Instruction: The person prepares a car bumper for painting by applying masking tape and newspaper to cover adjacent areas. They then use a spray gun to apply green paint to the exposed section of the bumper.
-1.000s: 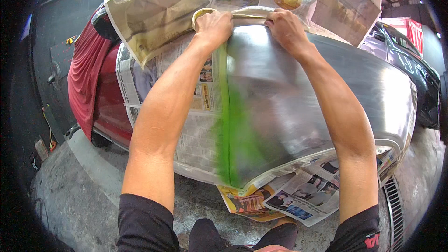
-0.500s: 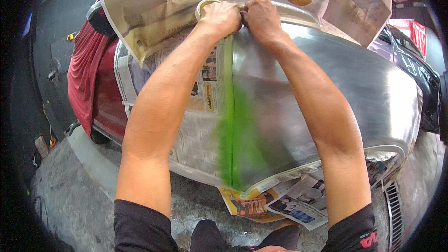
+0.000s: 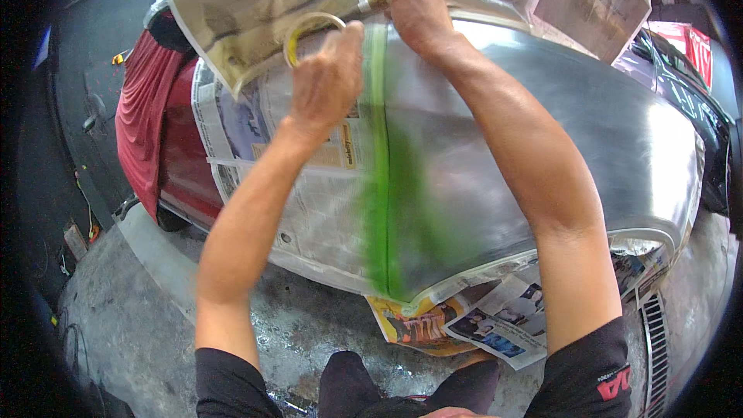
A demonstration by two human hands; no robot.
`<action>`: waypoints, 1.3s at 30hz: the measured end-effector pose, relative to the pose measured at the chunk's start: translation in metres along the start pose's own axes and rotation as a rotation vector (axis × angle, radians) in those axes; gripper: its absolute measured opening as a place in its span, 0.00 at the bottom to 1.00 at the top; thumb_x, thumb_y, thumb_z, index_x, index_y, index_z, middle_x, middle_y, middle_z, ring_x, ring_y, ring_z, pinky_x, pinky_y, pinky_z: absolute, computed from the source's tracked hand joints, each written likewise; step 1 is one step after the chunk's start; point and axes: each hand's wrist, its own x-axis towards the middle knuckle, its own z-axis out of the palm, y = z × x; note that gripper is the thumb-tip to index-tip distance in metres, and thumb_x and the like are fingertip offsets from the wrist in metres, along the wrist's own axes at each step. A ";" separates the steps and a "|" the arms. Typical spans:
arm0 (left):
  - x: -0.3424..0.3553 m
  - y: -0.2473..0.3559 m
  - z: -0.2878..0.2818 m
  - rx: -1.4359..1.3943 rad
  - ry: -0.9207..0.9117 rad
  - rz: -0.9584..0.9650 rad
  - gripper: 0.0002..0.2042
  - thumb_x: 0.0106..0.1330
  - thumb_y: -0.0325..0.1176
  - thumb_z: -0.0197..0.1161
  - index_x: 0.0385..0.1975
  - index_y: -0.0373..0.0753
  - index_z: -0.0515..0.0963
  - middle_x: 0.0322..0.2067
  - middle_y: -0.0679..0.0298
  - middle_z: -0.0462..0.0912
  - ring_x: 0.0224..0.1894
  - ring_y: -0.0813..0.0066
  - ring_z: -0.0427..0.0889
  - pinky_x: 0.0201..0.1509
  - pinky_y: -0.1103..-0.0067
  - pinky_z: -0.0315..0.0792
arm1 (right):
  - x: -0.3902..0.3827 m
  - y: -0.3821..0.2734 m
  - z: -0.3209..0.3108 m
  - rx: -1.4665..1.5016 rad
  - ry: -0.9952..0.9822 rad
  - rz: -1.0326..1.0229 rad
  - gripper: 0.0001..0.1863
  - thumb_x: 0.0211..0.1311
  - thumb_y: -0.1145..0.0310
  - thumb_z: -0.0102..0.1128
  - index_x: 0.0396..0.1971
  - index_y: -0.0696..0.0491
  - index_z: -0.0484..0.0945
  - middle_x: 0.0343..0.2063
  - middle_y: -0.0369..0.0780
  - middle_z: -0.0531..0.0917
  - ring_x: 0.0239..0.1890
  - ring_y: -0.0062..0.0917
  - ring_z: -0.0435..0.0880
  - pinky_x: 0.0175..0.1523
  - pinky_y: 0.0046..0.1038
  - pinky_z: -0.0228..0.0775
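Observation:
My left hand [image 3: 329,81] is closed around the near side of a roll of masking tape [image 3: 292,37], raised over the newspaper-covered part of a car body. At the upper edge of the dull grey car panel [image 3: 503,108], my right hand [image 3: 422,19] has its fingers curled together. They meet a short, pale strip of masking tape [image 3: 373,3] along the edge of a newspaper sheet [image 3: 271,11]; the fingertips are partly hidden. Between the grey panel and the papered part runs a bright green band [image 3: 379,186], blurred green at its lower end.
A red cloth [image 3: 143,124] drapes over the red bodywork at left. More newspaper sheets [image 3: 495,325] hang below the panel, above the concrete floor [image 3: 155,333]. Another dark car [image 3: 689,108] stands at right, and a floor grate [image 3: 654,356] lies at lower right.
My hands were together at the panel's upper edge. The left has come away down and to the left with the tape roll; the right stays near the edge, shifted slightly left and up.

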 end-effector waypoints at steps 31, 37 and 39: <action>0.097 -0.003 0.042 0.425 -0.255 0.334 0.09 0.68 0.27 0.59 0.33 0.41 0.88 0.42 0.59 0.86 0.43 0.64 0.88 0.52 0.64 0.78 | -0.082 0.157 -0.103 -0.468 -0.231 -0.281 0.08 0.65 0.79 0.57 0.31 0.59 0.86 0.37 0.47 0.88 0.41 0.38 0.90 0.48 0.34 0.86; 0.096 0.005 0.049 0.547 -0.273 0.420 0.07 0.64 0.25 0.61 0.31 0.41 0.86 0.42 0.61 0.84 0.46 0.67 0.87 0.51 0.68 0.78 | -0.089 0.161 -0.098 -0.484 -0.245 -0.308 0.07 0.62 0.80 0.56 0.30 0.59 0.85 0.34 0.48 0.88 0.39 0.37 0.90 0.47 0.33 0.85; 0.104 0.004 0.046 0.572 -0.258 0.464 0.06 0.63 0.26 0.62 0.31 0.40 0.86 0.42 0.61 0.84 0.45 0.67 0.87 0.51 0.69 0.78 | -0.083 0.161 -0.101 -0.502 -0.241 -0.300 0.07 0.61 0.80 0.57 0.30 0.58 0.84 0.35 0.48 0.87 0.39 0.37 0.90 0.48 0.33 0.84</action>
